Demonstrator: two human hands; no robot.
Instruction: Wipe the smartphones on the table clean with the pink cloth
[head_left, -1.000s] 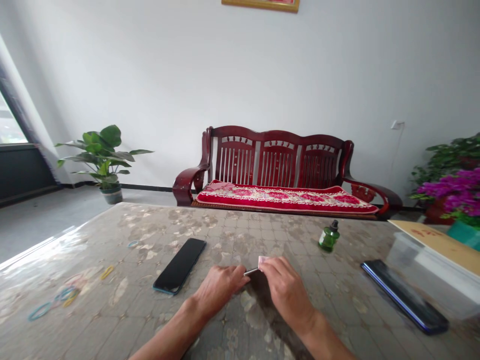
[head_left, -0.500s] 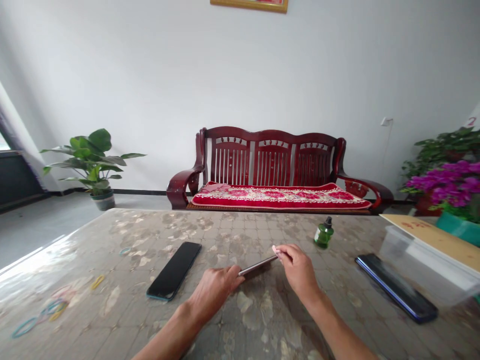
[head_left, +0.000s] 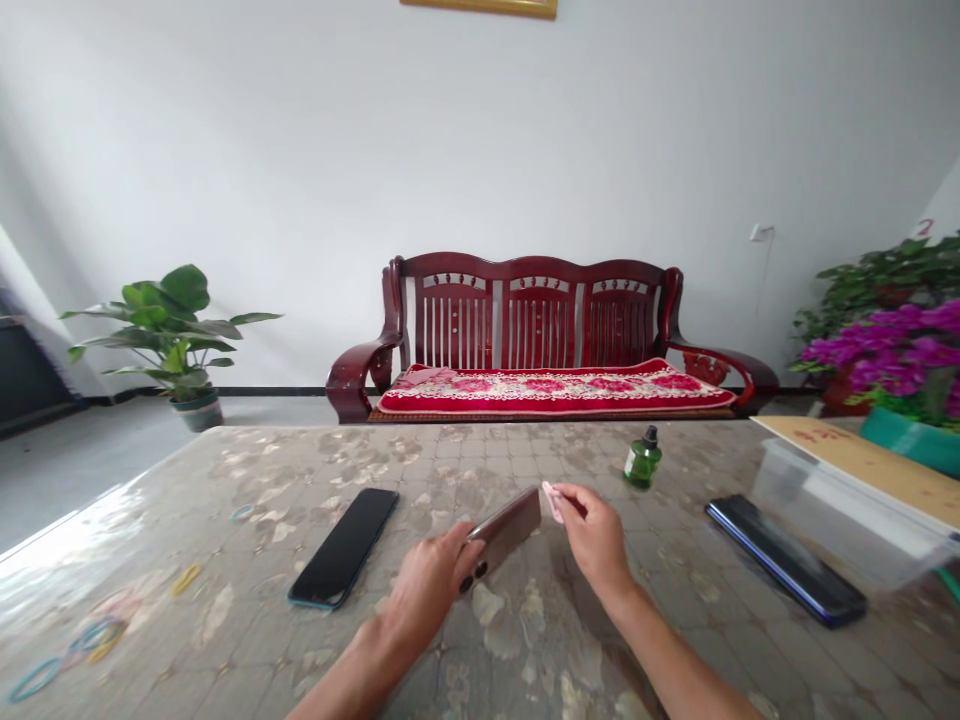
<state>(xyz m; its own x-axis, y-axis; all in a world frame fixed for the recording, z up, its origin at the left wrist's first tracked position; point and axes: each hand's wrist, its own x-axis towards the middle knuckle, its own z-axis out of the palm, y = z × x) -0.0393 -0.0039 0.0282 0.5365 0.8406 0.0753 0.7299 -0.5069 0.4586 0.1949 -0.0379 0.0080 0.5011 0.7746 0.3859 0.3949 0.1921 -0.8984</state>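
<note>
My left hand (head_left: 427, 580) is closed around one end of a smartphone (head_left: 514, 530), which is tilted up on its long edge above the table, its back with the camera lenses facing me. At the phone's far end, my right hand (head_left: 598, 540) pinches a small pinkish-white piece (head_left: 553, 502), perhaps cloth or tissue; its exact kind is unclear. That piece is close beside the phone's edge, and I cannot tell whether they touch. Left of my hands, a second smartphone (head_left: 345, 548) lies with its dark screen up.
Beyond my right hand stands a green bottle (head_left: 643, 462) with a black cap. A dark blue case-like object (head_left: 786, 562) lies at the right, near a clear plastic bin (head_left: 832, 515) with cardboard on top. Several coloured bands (head_left: 101, 640) lie at the left. A wooden bench (head_left: 536, 310) stands behind the table.
The phone in my left hand has turned from nearly edge-on to showing its back and lenses. My right hand and the pinkish-white piece have shifted slightly. The whole view has moved a little.
</note>
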